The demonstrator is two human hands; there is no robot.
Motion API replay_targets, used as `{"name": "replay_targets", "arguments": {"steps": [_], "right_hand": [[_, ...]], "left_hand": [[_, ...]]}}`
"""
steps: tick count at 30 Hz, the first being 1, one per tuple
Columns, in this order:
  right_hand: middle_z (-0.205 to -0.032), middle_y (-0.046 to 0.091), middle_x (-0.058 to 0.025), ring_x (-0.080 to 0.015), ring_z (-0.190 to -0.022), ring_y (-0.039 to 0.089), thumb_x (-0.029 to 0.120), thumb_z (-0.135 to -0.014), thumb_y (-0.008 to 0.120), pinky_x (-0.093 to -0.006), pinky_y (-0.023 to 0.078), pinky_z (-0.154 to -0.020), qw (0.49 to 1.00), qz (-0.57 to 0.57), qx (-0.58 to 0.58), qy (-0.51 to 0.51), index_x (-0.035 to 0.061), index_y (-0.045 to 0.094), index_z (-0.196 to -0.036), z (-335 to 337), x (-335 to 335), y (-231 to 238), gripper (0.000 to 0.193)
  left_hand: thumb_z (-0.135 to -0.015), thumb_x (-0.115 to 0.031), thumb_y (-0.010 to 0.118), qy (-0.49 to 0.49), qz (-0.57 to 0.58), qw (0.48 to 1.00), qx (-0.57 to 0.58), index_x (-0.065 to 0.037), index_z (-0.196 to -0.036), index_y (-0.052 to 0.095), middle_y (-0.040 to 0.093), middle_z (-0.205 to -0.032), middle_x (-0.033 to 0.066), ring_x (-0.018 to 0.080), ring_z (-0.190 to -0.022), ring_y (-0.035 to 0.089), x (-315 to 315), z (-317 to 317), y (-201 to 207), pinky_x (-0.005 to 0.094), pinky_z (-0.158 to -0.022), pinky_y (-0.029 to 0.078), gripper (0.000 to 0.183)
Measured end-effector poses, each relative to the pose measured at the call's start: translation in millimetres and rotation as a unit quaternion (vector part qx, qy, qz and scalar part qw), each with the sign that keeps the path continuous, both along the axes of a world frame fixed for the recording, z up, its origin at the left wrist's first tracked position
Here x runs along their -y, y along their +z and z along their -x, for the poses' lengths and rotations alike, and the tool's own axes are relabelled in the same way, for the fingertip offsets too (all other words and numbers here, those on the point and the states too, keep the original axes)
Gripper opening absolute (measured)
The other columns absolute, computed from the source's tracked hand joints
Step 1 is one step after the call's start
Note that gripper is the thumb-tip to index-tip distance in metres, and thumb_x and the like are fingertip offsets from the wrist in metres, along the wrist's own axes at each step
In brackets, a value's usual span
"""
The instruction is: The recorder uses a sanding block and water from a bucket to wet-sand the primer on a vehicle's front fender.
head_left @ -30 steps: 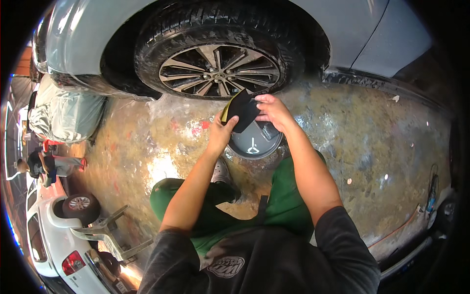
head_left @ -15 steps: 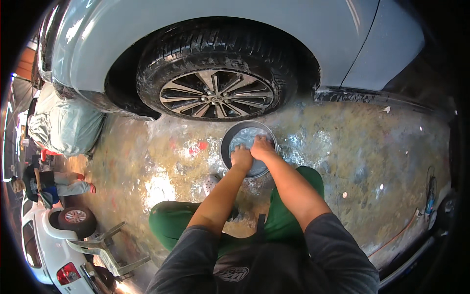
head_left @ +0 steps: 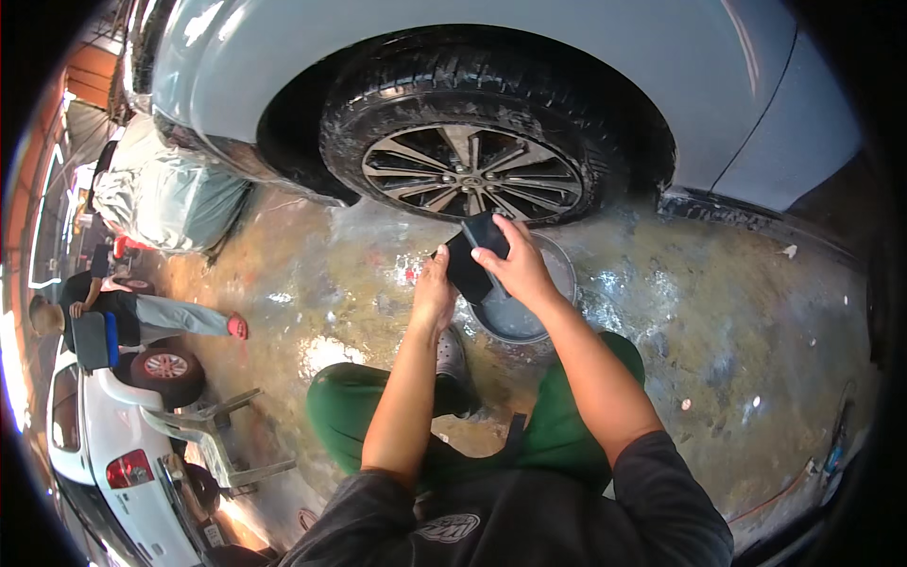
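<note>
A black, flat, sponge-like pad [head_left: 463, 272] with a greyish strip along it is held up between my two hands. My left hand [head_left: 435, 291] grips its left edge, thumb on top. My right hand [head_left: 520, 269] pinches its right side between thumb and fingers. Below them on the floor stands a round grey basin [head_left: 568, 274] of cloudy water, partly hidden by the pad and my right hand. Just beyond is a car wheel [head_left: 472, 180] with a multi-spoke rim and a black tire [head_left: 425, 94], whitish smears on its sidewall.
The wet, stained floor [head_left: 661, 312] surrounds the basin. The grey-blue car body [head_left: 605, 28] arches over the wheel. A walking person [head_left: 104, 321] carries a dark case at the left, near a plastic chair [head_left: 213, 435] and a white vehicle [head_left: 123, 463]. A hose [head_left: 775, 501] lies at the lower right.
Both hands have come up out of the basin's water, and the black pad now shows between them. The whole view has shifted, and the person at the left has changed pose.
</note>
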State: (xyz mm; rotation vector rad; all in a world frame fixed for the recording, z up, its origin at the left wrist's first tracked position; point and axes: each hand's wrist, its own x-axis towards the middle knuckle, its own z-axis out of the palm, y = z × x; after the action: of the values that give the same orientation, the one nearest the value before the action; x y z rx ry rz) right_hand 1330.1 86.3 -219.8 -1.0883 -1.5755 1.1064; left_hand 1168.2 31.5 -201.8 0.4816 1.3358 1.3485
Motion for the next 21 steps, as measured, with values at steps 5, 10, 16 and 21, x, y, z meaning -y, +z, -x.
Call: {"name": "replay_targets", "arguments": {"steps": [5, 10, 16, 21], "right_hand": [[-0.129, 0.057, -0.0198, -0.0395, -0.121, 0.053, 0.014, -0.078, 0.082, -0.0442, 0.043, -0.106, 0.991, -0.134, -0.009, -0.001, 0.0001, 0.051, -0.139, 24.0, 10.4, 14.8, 0.07], [-0.132, 0.055, -0.0211, -0.0406, -0.124, 0.05, 0.01, -0.076, 0.078, -0.0465, 0.041, -0.109, 0.991, -0.123, -0.055, 0.011, 0.0002, 0.048, -0.14, 24.4, 17.9, 22.4, 0.071], [-0.133, 0.055, -0.0215, -0.041, -0.125, 0.051, 0.007, -0.077, 0.073, -0.0464, 0.04, -0.11, 0.986, -0.147, -0.083, 0.003, -0.0012, 0.047, -0.139, 27.5, 19.4, 31.9, 0.067], [-0.134, 0.055, -0.0216, -0.0412, -0.126, 0.051, 0.008, -0.077, 0.072, -0.0465, 0.039, -0.111, 0.984, -0.15, -0.093, -0.01, -0.0006, 0.047, -0.138, 24.3, 20.5, 34.0, 0.066]], "left_hand": [[-0.108, -0.04, 0.052, -0.021, -0.087, 0.996, 0.01, 0.0, -0.112, 0.063, 0.068, -0.098, 0.0051, 0.0109, -0.082, 0.061, 3.9, -2.1, 17.9, 0.0261, -0.068, 0.049, 0.041], [-0.108, -0.041, 0.052, -0.018, -0.097, 0.992, -0.072, 0.003, -0.117, 0.062, 0.069, -0.105, 0.0075, 0.0138, -0.092, 0.063, 7.8, -11.1, 41.4, 0.0293, -0.082, 0.051, 0.045], [-0.111, -0.034, 0.046, -0.043, -0.148, 0.984, -0.093, 0.004, -0.139, 0.055, 0.064, -0.132, 0.0139, 0.0195, -0.118, 0.061, 10.3, -4.6, 47.9, 0.0324, -0.104, 0.047, 0.049], [-0.111, -0.031, 0.044, -0.058, -0.152, 0.979, -0.121, 0.002, -0.146, 0.051, 0.061, -0.138, 0.0146, 0.0201, -0.124, 0.058, 10.3, -6.3, 54.0, 0.0327, -0.109, 0.043, 0.048]]}}
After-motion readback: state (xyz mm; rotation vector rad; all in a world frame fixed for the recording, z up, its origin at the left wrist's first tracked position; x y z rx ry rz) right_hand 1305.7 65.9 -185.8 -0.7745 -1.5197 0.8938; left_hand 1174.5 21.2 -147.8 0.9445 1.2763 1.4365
